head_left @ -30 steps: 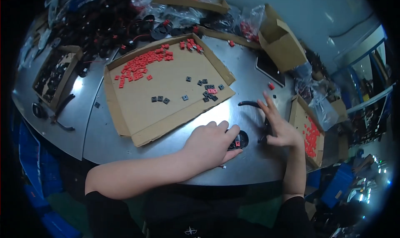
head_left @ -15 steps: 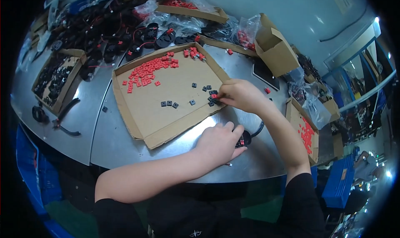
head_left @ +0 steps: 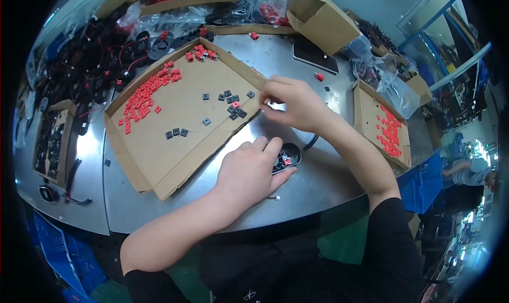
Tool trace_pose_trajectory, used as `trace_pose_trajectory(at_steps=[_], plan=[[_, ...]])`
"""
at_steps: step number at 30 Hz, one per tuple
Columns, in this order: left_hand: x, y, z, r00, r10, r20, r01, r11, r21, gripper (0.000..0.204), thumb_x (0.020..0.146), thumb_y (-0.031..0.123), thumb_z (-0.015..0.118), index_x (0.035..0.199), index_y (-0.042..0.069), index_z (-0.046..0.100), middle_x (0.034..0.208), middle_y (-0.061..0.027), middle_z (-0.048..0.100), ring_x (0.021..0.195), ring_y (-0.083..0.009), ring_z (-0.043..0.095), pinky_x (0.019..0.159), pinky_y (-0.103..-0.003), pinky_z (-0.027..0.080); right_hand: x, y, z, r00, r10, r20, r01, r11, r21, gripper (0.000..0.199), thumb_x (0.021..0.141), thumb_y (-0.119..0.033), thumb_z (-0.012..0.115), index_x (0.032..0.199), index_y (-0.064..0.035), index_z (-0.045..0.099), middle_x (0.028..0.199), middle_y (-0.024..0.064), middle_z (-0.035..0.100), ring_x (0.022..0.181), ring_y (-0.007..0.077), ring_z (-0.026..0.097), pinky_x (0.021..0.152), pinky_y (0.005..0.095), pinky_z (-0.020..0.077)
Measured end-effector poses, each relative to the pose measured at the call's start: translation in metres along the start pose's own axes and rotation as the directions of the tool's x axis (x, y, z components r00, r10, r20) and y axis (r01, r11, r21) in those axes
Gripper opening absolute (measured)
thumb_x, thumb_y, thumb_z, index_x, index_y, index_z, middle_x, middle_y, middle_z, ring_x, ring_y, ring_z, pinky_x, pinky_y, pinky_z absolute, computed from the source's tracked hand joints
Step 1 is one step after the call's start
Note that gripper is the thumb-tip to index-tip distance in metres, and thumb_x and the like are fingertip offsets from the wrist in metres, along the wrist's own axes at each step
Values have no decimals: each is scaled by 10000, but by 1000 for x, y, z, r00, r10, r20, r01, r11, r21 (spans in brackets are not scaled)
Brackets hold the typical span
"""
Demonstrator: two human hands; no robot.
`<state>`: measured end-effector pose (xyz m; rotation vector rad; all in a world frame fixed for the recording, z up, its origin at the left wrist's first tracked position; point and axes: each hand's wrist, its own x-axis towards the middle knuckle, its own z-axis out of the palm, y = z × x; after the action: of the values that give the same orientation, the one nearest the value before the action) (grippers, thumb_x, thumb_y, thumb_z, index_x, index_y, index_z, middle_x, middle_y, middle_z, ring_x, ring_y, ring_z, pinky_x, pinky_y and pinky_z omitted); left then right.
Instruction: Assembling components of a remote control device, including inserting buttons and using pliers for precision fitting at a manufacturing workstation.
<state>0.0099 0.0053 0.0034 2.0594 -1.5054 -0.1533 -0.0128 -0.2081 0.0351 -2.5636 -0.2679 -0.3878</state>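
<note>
Under my left hand (head_left: 246, 167) is a black rounded housing (head_left: 293, 153) with a small red part (head_left: 287, 160) inside it; the fingers are closed on its left side, and it rests on or just above the metal table. My right hand (head_left: 291, 102) hovers at the right corner of a shallow cardboard tray (head_left: 183, 183), thumb and fingers curled together. Whatever they pinch is too small or hidden to name. Beside these fingertips in the tray lie several small black square pieces (head_left: 237, 112) and a red square piece (head_left: 236, 104). Many red square pieces (head_left: 143, 98) spread along the tray's left side.
Red cylindrical parts (head_left: 200, 52) sit in the tray's far corner. A box of black parts (head_left: 52, 144) stands left; a tray of red pieces (head_left: 389, 130) lies right. Black housings with wires (head_left: 101, 64) are heaped at the back left. An open carton (head_left: 323, 24) stands behind.
My right hand has pulled back slightly from the cluster of black pieces to the tray's edge. The left hand still holds the housing. The whole view has shifted and turned.
</note>
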Motion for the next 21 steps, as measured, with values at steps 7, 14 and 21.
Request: trace_pose_trajectory(at_steps=[7,14,21], plan=[[3,6,-4,999,9,42,-10,1000,25,473,838,401,790,1108,57,607,908,-110,620,789,-270,683,645,-373,570,-91,-32,-20,1000,8,-3,-7,980,200,170,791,-3,803,926,-43,709,967,75,717,853,222,694,717,333,547],[5,5,-6,994,-26,103,28,999,-22,572,807,351,808,1257,57,612,951,-106,603,815,-288,640,697,-391,533,-89,-32,-17,991,-54,122,31,982,186,228,747,-14,830,937,-62,714,999,73,693,848,249,672,716,355,536],[7,6,-8,990,-2,138,5,1000,-24,607,790,335,816,1283,51,607,956,-104,588,822,-279,616,690,-389,522,-91,-30,-20,973,-173,154,162,983,83,235,769,-50,817,987,-55,730,1065,87,688,793,230,636,655,353,498]])
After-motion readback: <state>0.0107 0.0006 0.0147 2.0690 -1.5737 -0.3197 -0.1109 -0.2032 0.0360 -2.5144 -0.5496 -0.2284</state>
